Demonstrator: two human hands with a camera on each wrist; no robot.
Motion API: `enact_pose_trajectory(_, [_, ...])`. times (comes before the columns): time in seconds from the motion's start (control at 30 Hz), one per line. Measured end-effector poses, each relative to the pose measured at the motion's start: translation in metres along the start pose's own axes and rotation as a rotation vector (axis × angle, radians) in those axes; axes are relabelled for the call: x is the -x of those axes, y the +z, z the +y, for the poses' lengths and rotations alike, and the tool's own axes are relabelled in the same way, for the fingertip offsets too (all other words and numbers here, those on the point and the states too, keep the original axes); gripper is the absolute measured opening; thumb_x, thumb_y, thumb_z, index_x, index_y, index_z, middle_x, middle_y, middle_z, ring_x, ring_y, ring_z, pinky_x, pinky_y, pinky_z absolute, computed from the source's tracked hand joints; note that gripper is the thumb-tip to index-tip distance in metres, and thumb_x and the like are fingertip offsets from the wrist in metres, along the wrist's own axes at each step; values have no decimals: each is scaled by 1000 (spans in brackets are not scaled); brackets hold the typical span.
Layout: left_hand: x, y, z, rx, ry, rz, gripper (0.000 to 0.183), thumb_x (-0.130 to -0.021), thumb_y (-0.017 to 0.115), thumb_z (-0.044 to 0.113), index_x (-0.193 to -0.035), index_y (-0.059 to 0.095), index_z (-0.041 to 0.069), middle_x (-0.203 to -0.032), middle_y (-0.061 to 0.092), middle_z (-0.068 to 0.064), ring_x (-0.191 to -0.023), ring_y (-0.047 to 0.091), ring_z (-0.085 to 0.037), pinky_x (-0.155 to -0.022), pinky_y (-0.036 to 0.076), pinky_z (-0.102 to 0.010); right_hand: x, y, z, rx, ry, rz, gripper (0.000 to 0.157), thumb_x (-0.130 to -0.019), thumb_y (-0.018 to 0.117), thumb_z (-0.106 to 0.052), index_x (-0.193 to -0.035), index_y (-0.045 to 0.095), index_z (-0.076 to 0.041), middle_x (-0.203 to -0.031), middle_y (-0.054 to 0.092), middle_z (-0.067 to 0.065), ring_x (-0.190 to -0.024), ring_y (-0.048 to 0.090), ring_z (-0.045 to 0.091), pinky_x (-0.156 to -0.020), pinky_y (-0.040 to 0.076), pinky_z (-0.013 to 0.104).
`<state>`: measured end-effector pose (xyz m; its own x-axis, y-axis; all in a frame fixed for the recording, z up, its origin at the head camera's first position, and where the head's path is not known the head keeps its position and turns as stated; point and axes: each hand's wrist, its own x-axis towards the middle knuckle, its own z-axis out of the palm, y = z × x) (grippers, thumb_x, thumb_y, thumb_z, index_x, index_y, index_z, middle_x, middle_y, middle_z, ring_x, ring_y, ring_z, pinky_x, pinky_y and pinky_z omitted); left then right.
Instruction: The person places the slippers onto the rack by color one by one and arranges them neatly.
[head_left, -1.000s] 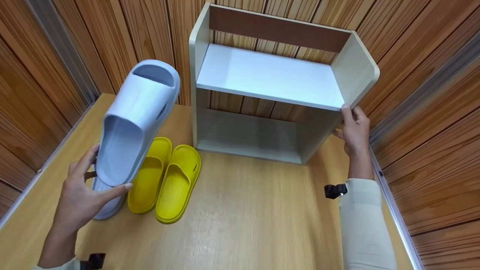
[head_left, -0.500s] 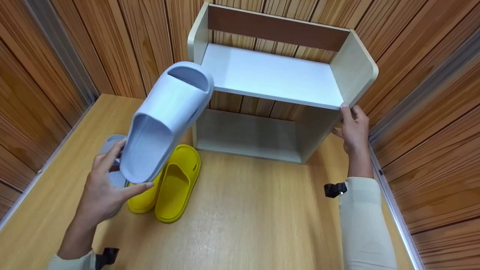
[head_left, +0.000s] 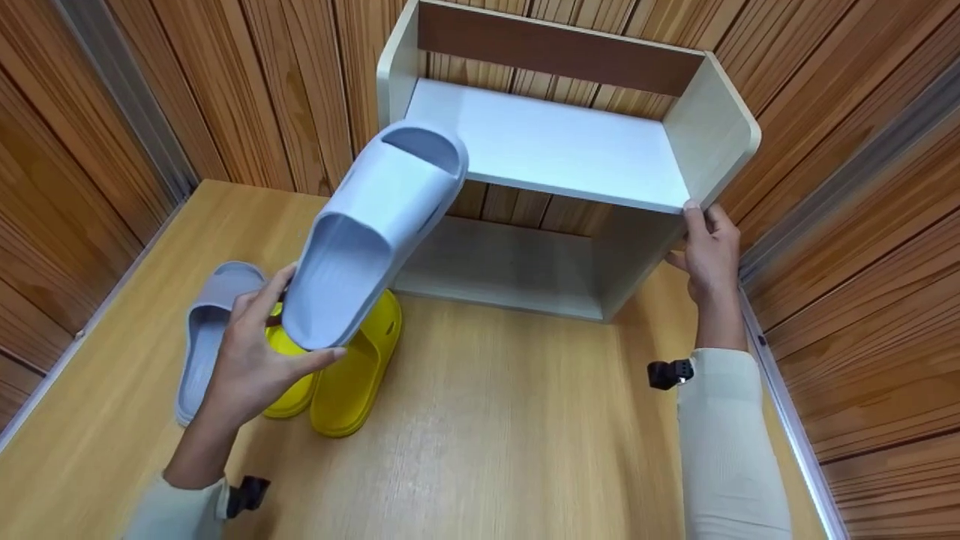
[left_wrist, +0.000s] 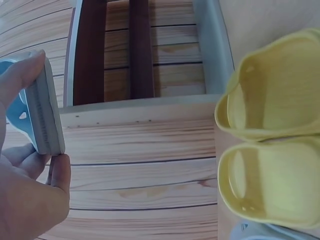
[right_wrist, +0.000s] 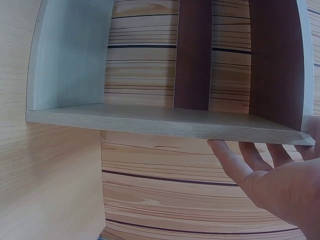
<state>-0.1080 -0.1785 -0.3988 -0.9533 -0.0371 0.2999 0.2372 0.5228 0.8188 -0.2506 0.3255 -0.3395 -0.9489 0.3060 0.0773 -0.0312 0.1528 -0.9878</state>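
My left hand (head_left: 251,367) grips a light grey-blue slide slipper (head_left: 352,247) by its heel, thumb on one side and fingers on the other. The slipper is tilted toe-up in the air, its toe in front of the left end of the shelf unit's white upper board (head_left: 555,150). In the left wrist view the held slipper's sole edge (left_wrist: 47,110) shows between thumb and fingers. My right hand (head_left: 711,255) holds the right side of the small shelf unit (head_left: 645,247), thumb at the board's front corner. In the right wrist view the fingers (right_wrist: 232,162) touch the outer side panel.
The matching grey-blue slipper (head_left: 202,337) lies on the wooden surface (head_left: 487,420) at the left. Beside it stand two yellow slippers (head_left: 349,390), partly hidden by the left hand and held slipper. Wood-plank walls (head_left: 862,187) enclose the back and sides.
The left hand has carried the held slipper rightward, from over the other slippers to in front of the shelf unit's left end. The right hand stays at the unit's side.
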Motion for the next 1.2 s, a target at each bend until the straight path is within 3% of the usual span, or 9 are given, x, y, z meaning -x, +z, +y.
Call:
enact_pose_trajectory(0.2, [-6,6,6,34,0,-6,105,-69,96,14,-157,38,10,-141,45,-18,-124,37,-32,-97,43,-45,0,-1,-1,-20,14,-8,38,-105,51,-42,-134,55,-17,-136,46,6,-133,43,33,-109,38,60])
enact_pose_trajectory(0.63, [-28,12,22,54,-5,-18,104,-71,95,18,-158,37,12,-143,46,-17,-124,37,-32,-100,43,-48,2,0,-3,-14,25,-12,37,-105,51,-43,-132,54,-17,-141,43,8,-136,43,33,-109,37,60])
enact_pose_trajectory(0.8, [-37,17,27,66,-10,-4,104,-71,95,22,-158,38,13,-141,44,-18,-123,37,-32,-100,41,-49,0,-1,-2,-16,2,-12,45,-105,51,-43,-142,52,-17,-148,41,12,-139,42,35,-108,36,62])
enact_pose_trajectory(1.07, [-51,27,39,61,-88,-26,104,-74,92,30,-159,35,18,-141,38,-20,-125,37,-35,-99,38,-53,1,1,-1,-17,-8,-13,44,-105,50,-42,-139,53,-14,-148,40,14,-139,42,37,-107,35,64])
enact_pose_trajectory(1.2, [-60,33,46,71,-94,-26,103,-74,92,28,-159,36,18,-138,39,-20,-123,41,-36,-99,39,-51,2,0,-2,-14,17,-20,45,-106,49,-43,-142,51,-16,-150,39,13,-140,41,36,-109,35,63])
